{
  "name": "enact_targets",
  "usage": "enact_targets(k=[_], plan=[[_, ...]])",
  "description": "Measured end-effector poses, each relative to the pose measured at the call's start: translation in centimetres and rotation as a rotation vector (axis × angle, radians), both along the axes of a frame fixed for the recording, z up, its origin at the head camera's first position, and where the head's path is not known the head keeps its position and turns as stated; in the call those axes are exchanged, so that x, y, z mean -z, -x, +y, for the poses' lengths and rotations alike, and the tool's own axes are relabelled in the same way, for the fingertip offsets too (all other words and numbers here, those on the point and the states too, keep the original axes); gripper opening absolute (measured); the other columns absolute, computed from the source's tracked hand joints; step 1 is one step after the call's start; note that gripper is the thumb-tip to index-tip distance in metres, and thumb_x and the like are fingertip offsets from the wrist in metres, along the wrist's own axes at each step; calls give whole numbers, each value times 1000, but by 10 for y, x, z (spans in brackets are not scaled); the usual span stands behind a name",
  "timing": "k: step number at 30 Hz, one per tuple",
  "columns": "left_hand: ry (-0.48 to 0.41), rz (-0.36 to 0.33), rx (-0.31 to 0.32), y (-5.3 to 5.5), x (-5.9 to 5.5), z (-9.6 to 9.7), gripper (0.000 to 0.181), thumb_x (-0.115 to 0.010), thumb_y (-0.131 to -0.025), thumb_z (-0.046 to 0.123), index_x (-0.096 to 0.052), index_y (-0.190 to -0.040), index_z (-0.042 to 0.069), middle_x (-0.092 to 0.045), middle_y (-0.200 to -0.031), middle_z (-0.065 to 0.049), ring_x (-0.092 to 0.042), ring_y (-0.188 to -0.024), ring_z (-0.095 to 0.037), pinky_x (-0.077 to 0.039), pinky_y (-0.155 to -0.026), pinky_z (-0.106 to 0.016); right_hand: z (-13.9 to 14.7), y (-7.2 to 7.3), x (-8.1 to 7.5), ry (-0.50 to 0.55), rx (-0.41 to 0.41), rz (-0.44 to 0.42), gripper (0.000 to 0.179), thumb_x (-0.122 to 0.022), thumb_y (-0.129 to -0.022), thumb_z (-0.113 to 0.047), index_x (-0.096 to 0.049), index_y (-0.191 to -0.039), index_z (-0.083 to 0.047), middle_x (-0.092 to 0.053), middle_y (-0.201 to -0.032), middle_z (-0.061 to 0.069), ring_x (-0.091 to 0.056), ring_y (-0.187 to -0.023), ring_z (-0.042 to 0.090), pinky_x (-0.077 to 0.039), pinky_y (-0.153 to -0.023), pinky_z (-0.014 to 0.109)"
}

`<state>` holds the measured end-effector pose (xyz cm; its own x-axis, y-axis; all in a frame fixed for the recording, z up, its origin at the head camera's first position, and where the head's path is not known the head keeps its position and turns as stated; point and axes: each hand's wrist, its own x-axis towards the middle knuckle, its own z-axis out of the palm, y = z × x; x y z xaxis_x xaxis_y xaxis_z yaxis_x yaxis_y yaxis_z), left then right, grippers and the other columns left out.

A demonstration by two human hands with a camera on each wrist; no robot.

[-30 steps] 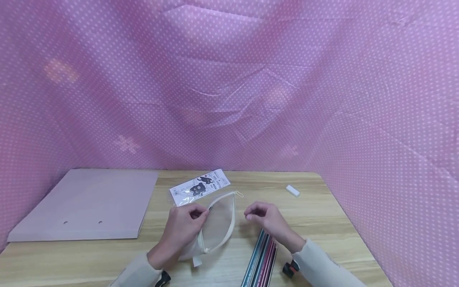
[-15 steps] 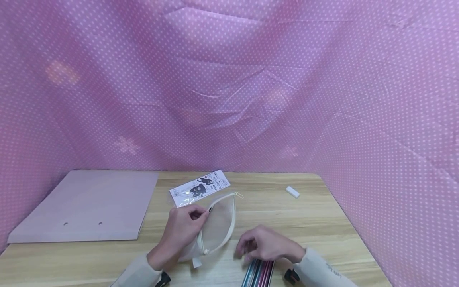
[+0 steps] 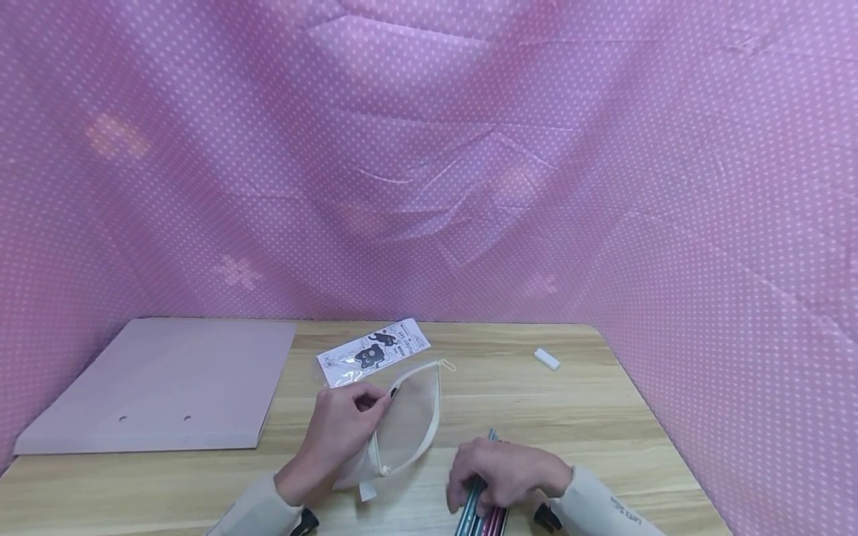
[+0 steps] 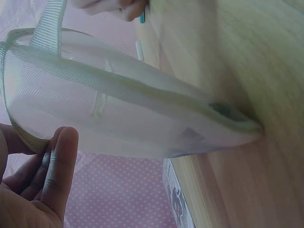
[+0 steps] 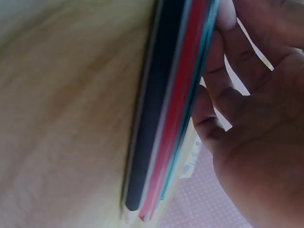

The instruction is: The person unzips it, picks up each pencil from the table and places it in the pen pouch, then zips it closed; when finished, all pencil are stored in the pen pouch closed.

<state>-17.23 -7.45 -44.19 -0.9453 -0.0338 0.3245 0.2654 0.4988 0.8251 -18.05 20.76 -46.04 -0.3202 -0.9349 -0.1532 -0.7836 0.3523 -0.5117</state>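
Note:
A see-through white mesh zip pouch (image 3: pixel 407 426) stands with its mouth spread on the table; in the left wrist view, the pouch (image 4: pixel 128 118) has a small dark patch near its lower end. My left hand (image 3: pixel 343 420) pinches the left edge of its mouth between thumb and fingers. Several pencils (image 3: pixel 492 521), teal, dark and pink-red, lie side by side near the front edge. Over them is my right hand (image 3: pixel 503 473), with a teal pencil between thumb and fingers. From the right wrist, the pencils (image 5: pixel 166 104) run beside the curled fingers (image 5: pixel 221 80).
Behind the pouch lies a packaged ruler set (image 3: pixel 373 350) with black cat pictures. A white eraser (image 3: pixel 547 358) rests at the back right. A pale flat folder (image 3: pixel 167 380) with two holes covers the left side. Pink dotted cloth (image 3: pixel 429 186) surrounds the wooden table (image 3: pixel 603 447).
My right hand has come down and nearer from beside the pouch's mouth, onto the pencils, and its fingers now close around a teal one. The left hand and pouch stay put.

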Motion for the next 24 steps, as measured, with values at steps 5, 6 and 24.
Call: enact_targets(k=[5,6,24], plan=[[1,-3,0,0,0,0,7,-82,-81,9,-78,-86,9,-75,-73,2,-64,-62,-2,-55,-59,-17,-1,2,4,14,-31,21,45,-75,-70,5,-75,-104,-24,-74,-100,-16,-55,-103,-9,-38,-94,12],[1,-6,-1,0,0,0,6,-82,-81,9,-78,-86,9,-75,-73,2,-64,-62,-2,-55,-59,-17,-1,2,5,13,-34,18,45,-75,-70,5,-75,-103,-24,-74,-100,-16,-55,-103,-10,-38,-94,11],[15,12,0,0,0,-1,4,-82,-82,12,-78,-83,12,-74,-71,4,-62,-61,-1,-54,-59,-17,-4,6,6,-2,-56,-10,44,-71,-63,13,-75,-92,-20,-74,-90,-14,-55,-94,-12,-44,-87,8]])
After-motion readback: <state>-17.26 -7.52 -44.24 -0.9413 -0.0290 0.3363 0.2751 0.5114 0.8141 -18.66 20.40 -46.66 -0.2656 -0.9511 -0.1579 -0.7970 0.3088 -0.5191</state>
